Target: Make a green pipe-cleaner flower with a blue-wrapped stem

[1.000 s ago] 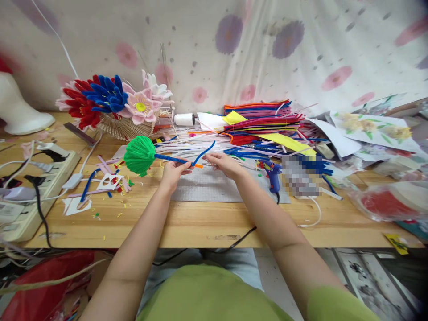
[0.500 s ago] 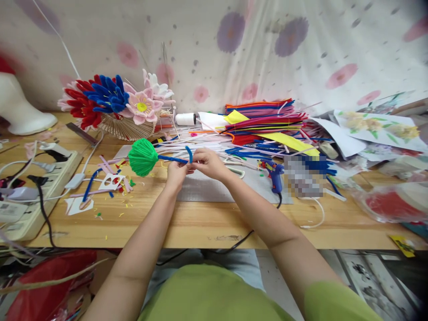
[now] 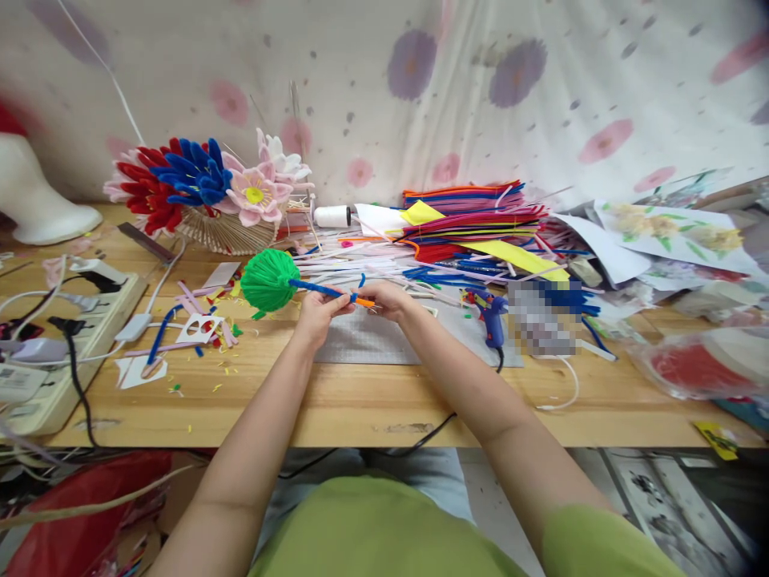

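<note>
A green fluffy pom-like flower head sits on a stem wrapped in blue pipe cleaner. My left hand pinches this stem near its right end, thumb on top. A short loose end of the blue pipe cleaner sticks up there, and beyond it the stem shows bare orange. My right hand is curled close around the orange end. Whether its fingers grip the stem or the blue strip is hidden. Both hands are above a grey mat.
A glue gun lies right of the hands. Behind are bundled pipe cleaners and a thread spool. Pipe-cleaner flowers stand back left; scraps and a power strip lie left.
The flower and both hands have shifted slightly right, and the green head has tilted. The upright blue end is shorter, and the orange stem end now shows between the hands.
</note>
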`<state>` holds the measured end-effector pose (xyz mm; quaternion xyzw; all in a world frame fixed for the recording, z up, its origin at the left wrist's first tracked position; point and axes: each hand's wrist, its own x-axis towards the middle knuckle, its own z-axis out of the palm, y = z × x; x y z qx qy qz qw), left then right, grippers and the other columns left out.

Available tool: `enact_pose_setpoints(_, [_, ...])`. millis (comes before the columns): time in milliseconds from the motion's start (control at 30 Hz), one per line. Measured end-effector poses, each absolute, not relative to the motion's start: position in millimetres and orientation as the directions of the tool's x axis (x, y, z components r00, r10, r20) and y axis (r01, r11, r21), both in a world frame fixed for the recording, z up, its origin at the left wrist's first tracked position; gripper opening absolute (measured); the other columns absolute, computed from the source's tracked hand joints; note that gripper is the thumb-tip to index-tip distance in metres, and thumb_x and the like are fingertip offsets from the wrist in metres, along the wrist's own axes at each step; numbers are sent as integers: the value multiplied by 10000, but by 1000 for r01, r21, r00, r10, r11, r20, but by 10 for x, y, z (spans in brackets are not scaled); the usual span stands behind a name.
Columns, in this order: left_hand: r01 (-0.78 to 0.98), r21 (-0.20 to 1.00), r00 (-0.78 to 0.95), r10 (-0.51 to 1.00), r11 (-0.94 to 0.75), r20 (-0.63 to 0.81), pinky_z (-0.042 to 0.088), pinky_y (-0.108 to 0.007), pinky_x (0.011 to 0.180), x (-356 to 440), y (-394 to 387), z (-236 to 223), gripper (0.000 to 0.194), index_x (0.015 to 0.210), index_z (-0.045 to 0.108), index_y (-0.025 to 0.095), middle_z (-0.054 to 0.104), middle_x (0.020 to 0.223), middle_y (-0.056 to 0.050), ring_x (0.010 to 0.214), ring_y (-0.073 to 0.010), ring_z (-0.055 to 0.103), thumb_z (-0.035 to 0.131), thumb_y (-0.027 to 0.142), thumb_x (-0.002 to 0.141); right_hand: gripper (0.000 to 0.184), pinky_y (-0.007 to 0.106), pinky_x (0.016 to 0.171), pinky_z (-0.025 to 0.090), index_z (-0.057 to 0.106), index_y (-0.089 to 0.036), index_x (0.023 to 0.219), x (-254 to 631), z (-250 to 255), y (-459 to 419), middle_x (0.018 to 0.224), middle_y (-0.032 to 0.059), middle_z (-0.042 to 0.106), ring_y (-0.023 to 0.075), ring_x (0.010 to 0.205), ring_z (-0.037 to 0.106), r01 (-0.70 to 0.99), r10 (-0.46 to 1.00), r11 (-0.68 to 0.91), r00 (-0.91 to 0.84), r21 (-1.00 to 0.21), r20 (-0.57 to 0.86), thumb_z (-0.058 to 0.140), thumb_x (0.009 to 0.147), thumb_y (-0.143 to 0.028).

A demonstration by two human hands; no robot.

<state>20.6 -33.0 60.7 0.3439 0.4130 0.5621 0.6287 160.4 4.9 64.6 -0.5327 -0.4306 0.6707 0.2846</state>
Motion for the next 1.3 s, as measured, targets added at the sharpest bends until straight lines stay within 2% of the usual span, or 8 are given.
enact_pose_setpoints(67, [-457,879,28,990,135,-137,506,-247,571,196,-322,602,364,657,569,121,616,551,15,500,-101,590,800,269,417,246,221,499,321,502,-174,596,1634,639,32,559,-31,456,84,546,393,123,906,-349,-209,-929,-368,627,609,-385])
enact_pose_setpoints(167, [-489,859,58,988,152,-142,509,-255,594,177,-308,611,337,672,566,127,633,601,6,545,-109,606,787,267,460,263,285,663,418,552,-188,749,1698,682,16,754,22,547,148,753,494,293,996,86,-8,-952,87,594,651,-428])
enact_pose_setpoints(233, [-497,852,84,986,166,-143,506,-252,591,170,-304,626,331,699,562,136,643,644,4,590,-120,622,781,254,480,306,360,854,397,566,-207,938,1741,737,-4,1031,69,555,204,1004,477,435,911,394,-68,-810,407,577,687,-380])
enact_pose_setpoints(300, [-497,850,96,984,177,-148,497,-235,571,169,-307,643,326,725,562,145,644,665,9,614,-122,629,774,249,499,383,409,976,317,524,-233,1102,1772,784,-33,1239,81,472,228,1169,392,490,805,589,-282,-643,522,546,736,-343])
enact_pose_setpoints(400, [-469,860,114,979,203,-169,480,-214,544,177,-319,657,305,741,565,148,646,688,2,619,-118,629,759,262,535,438,428,1018,279,437,-234,1222,1782,787,-78,1304,97,418,230,1222,354,505,735,676,-412,-537,538,493,798,-326])
enact_pose_setpoints(567, [-415,889,104,981,195,-167,488,-228,580,186,-334,638,287,720,568,138,633,667,-3,606,-108,616,753,273,548,453,463,1018,246,435,-250,1243,1770,687,-66,1349,107,330,264,1258,279,629,735,632,-301,-453,607,494,812,-375])
enact_pose_setpoints(833, [-490,869,-89,987,75,-135,501,-286,654,139,-259,629,283,661,556,126,587,563,24,518,-87,573,769,225,501,273,332,825,348,598,-169,890,1784,595,0,882,101,625,204,890,512,709,721,660,-506,-249,473,356,885,-296])
enact_pose_setpoints(1300, [-315,922,-430,900,-226,74,331,-175,445,221,-210,525,246,662,535,157,555,522,48,467,-58,503,725,248,533,223,225,590,314,548,-190,860,1361,635,-374,715,15,591,131,632,503,691,881,445,-452,-569,139,356,874,-301])
